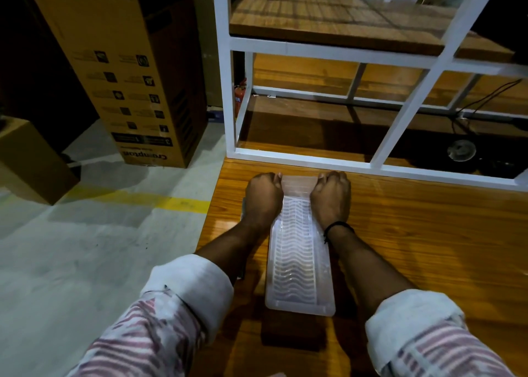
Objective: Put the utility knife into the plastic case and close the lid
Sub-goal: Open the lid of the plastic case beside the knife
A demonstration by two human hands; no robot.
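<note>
Now both my hands sit at the far end of the case (300,262), a long clear plastic box that lies lengthwise on the wooden table (428,248), running straight away from me. My left hand (264,198) is curled into a loose fist at the far left corner, my right hand (331,198) likewise at the far right corner, and the fingers (278,176) of each fold inward onto the end flap of the lid — closed down on the plastic, with thumbs and fingertips hidden under my knuckles, so how tightly they pinch it I cannot tell. The lid lies flat along the whole box, its ribbed wavy pattern showing between my wrists and down to the near end. Whether the far end is fully snapped down I cannot tell. The knife is nowhere I can make out; the ribbed plastic is too cloudy to show what lies inside. A sliver of something grey and flat peeks out beside my left wrist, too hidden to name. A black band (338,228) circles my right wrist, and my striped sleeves (183,305) are rolled up to mid forearm. Just past my knuckles stands a white metal frame (314,162) on the table, and off to the left, on the concrete floor, a tall cardboard box (128,76).
</note>
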